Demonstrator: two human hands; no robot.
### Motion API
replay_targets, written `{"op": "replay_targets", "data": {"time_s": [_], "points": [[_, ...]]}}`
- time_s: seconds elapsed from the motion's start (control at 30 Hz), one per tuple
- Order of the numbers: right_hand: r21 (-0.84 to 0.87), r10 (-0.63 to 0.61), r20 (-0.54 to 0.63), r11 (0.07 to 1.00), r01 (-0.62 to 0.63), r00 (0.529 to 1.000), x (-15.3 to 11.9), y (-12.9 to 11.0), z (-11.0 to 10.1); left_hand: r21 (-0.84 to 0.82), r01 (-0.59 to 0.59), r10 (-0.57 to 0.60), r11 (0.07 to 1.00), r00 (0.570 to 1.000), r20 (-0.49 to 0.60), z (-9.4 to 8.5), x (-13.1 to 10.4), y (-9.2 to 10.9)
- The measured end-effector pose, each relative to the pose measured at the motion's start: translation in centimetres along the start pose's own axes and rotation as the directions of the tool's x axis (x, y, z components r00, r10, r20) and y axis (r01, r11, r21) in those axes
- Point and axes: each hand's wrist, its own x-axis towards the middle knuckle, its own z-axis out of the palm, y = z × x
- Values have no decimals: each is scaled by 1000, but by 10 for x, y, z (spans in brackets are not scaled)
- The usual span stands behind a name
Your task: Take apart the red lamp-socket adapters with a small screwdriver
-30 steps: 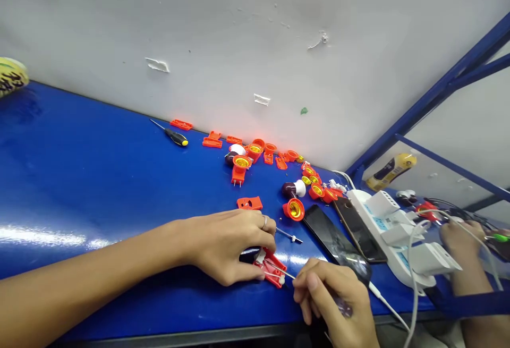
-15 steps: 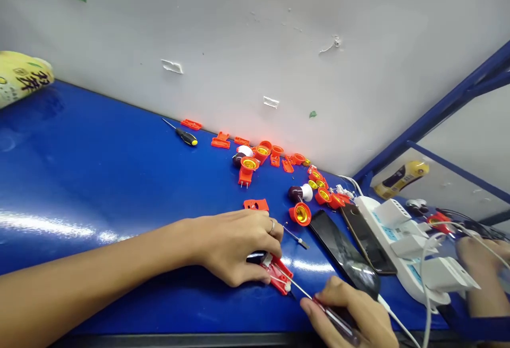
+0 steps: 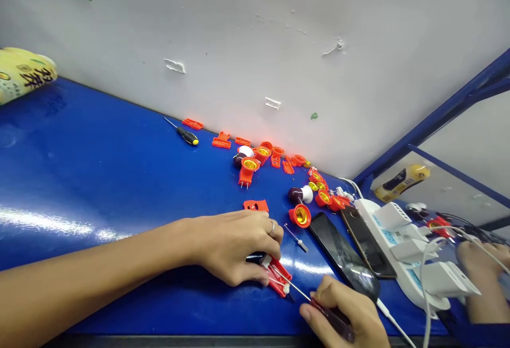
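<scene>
1. Our left hand (image 3: 239, 246) is pinching the red shell (image 3: 279, 279) between thumb and fingers; the shell is sitting near the front edge of the tabletop (image 3: 119, 178).
2. Our right hand (image 3: 350, 305) is wrapping around the dark red screwdriver (image 3: 333, 322), and its metal rod is reaching over the shell. The tip is hiding too well for us to tell what it is touching.
3. To do this well, we think we should be pressing softly, holding the shell flat, minding the thin white wire (image 3: 277, 282), and watching our left thumb in case the tip is slipping.
4. We are counting two screwdrivers: ours, and the black-and-yellow screwdriver (image 3: 186, 135) lying near the wall.
5. We are also counting one black phone (image 3: 330, 239), one brown phone (image 3: 365, 239), and one white power strip (image 3: 368, 207).
6. Other red pieces (image 3: 300, 215) are bunching up, so we are not counting them all.
</scene>
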Motion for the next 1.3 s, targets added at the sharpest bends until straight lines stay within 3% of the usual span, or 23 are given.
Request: {"op": "replay_targets", "data": {"time_s": [0.4,0.57,0.73,0.97,1.1,1.3], "points": [[-168,-227,118,955,245,967,2,9,-5,-12,9,-8,1000,999,37,-1,2,0],[-80,-231,106,968,240,967,8,3,-8,-17,28,-28,999,999,42,-2,0,1],[-144,-266,73,951,274,961,18,-4,-12,-22,24,-23,999,999,40,-3,0,2],[-172,-284,198,932,318,938,18,4,-6,5,37,-37,999,998,50,-3,2,1],[-227,-238,241,929,293,941,9,8,-3,2,31,-31,1000,999,37,-2,1,1],[-230,-179,182,948,219,967,7,4,-1,13,40,-41,999,998,50,-2,0,1]]}}
